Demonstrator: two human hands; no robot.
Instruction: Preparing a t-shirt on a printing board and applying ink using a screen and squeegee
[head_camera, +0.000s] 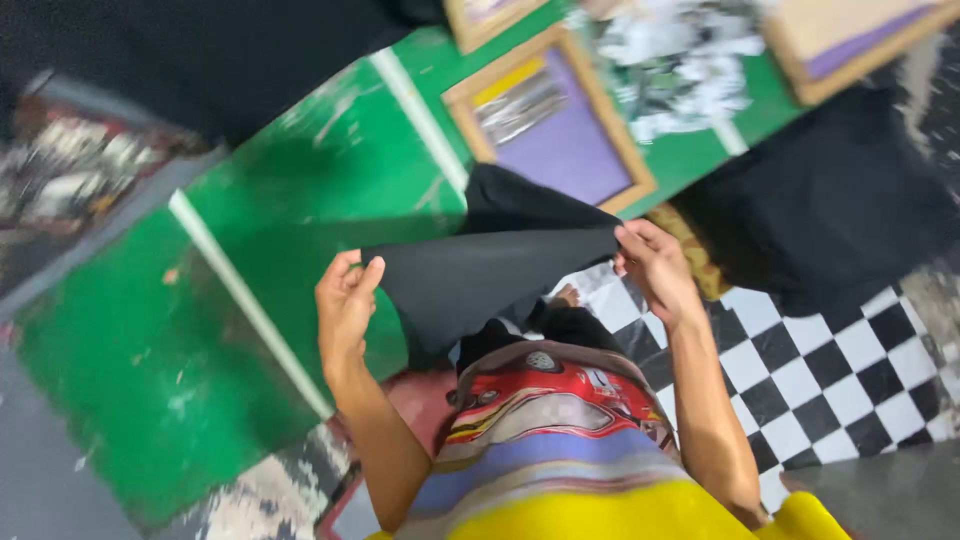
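Both hands, left hand (345, 300) and right hand (650, 262), pinch the black cloth (480, 275) taut (corners apart) just beside the green worktop (300, 200).

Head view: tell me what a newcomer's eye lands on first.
A black cloth stretched at centre between the hands: the left hand pinches one corner, the right hand the other. Behind lies a bright green table with white stripes, bearing a wooden frame around a purple sheet, and a black-and-white checkered floor at lower right.

Three wooden frames (550, 125) lie on the green bench (300, 230); one black cloth (480, 275) hangs just below the middle frame.
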